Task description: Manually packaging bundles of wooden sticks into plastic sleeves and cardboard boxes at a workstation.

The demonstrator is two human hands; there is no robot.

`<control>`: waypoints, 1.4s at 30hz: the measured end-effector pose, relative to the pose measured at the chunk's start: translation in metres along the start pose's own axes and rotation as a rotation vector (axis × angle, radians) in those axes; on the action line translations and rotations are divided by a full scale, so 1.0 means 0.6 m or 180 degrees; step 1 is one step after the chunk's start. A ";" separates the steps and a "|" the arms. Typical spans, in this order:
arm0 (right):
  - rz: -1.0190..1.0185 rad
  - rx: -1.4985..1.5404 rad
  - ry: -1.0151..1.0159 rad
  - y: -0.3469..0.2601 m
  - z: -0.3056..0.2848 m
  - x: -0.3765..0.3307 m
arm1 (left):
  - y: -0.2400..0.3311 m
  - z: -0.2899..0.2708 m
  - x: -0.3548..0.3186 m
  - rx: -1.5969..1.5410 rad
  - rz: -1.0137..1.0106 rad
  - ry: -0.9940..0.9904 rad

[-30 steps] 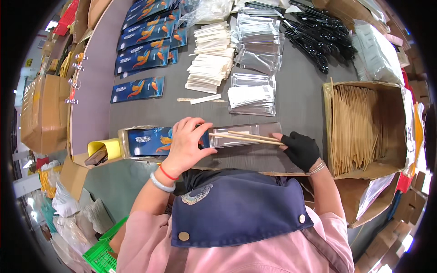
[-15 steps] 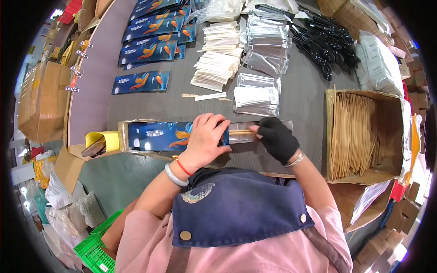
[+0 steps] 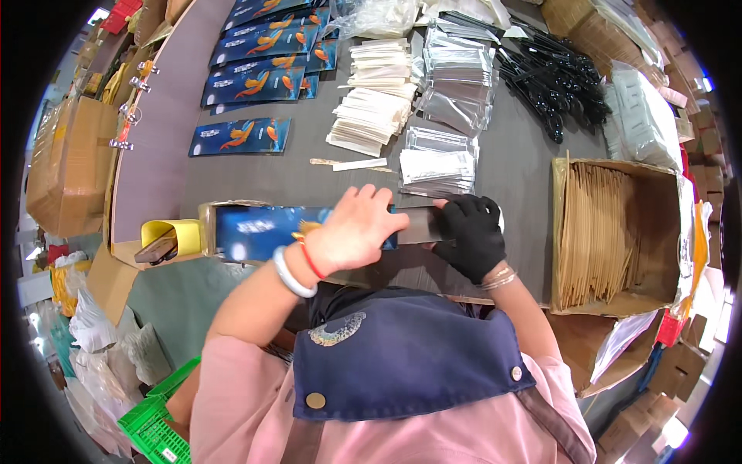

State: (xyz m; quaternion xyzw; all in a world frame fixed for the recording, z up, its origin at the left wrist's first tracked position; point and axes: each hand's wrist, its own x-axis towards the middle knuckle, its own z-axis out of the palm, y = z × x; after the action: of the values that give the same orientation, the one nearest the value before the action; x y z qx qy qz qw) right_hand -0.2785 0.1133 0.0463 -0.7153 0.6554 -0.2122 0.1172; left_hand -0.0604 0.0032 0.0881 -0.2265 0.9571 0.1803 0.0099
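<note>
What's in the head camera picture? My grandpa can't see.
A left hand rests on a blue packet; a black-gloved right hand touches clear plastic beside it. Beyond lie more packets, white strips and black spoons; a box at right holds sticks.

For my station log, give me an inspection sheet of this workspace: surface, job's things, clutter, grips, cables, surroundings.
Surface: dark grey table.
Job's things: blue packet, right end under the left grip; clear sleeve beyond that end, blurred.
Clutter: loose white strip; piled blue packets, white strips, black utensils.
Grips: left over the packet; right grip, black-gloved, at the sleeve; closure unclear.
Cables: nothing seen.
Surroundings: cardboard box of wooden sticks right; yellow holder left; green crate lower left.
</note>
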 end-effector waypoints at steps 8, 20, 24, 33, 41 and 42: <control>0.0673 -0.0092 0.0097 -0.005 -0.052 -0.014 | -0.137 -0.040 -0.060 0.0586 -0.0884 0.1219; 0.0249 -0.0397 -0.0375 -0.034 -0.055 -0.013 | -0.035 0.096 -0.079 -0.0569 -0.2044 0.1411; 0.0263 -0.0352 -0.0507 -0.036 -0.057 -0.014 | -0.034 0.102 -0.077 -0.0501 -0.2213 0.1209; -0.0084 0.0390 -0.0502 -0.085 0.040 0.032 | -0.052 0.089 -0.073 -0.0637 -0.1945 0.1124; 0.0828 -0.0028 0.1008 0.087 -0.046 -0.062 | -0.149 0.067 0.030 -0.0196 -0.1428 0.1179; 0.1449 0.0025 0.1235 0.123 -0.061 -0.097 | -0.157 0.068 0.040 0.0114 -0.1464 0.1055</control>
State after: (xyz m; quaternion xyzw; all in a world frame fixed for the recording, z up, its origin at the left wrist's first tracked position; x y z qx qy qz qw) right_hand -0.3640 0.1667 0.0371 -0.4956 0.8083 -0.3157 0.0370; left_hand -0.0436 -0.0712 0.0156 -0.4639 0.8722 0.1170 -0.1021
